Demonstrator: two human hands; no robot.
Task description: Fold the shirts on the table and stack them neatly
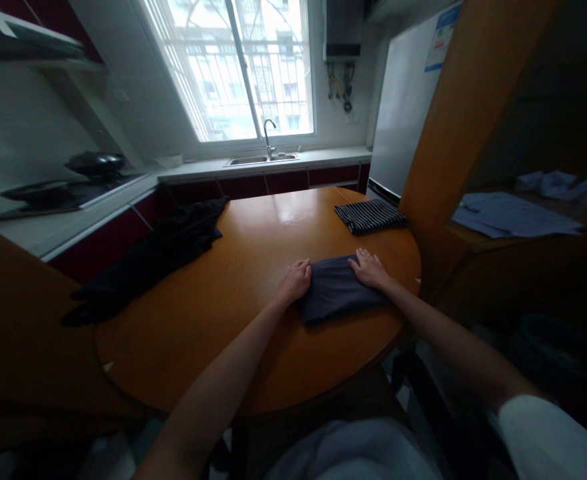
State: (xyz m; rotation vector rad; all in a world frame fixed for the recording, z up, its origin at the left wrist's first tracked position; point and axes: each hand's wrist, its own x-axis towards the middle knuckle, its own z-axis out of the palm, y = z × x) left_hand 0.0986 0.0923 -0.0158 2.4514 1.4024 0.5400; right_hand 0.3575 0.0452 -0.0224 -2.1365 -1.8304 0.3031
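A dark grey-blue folded garment (336, 293) lies flat on the round wooden table (253, 247), close to its near right side. At the garment's left edge, my left hand (296, 280) has its fingers bent and close together over the cloth. My right hand (369, 268) rests palm down on the upper right part, fingers stretched out. Which kind of garment it is, I cannot tell from the folded shape. Beyond my right hand lies a folded black cloth with white stripes (370, 216).
Dark clothing (163, 253) lies in a loose heap over the table's left edge. Behind the table run a counter with a sink (258, 160) and a stove with a black wok (95, 163). At the right stand a fridge (408, 100) and a shelf with papers (513, 213).
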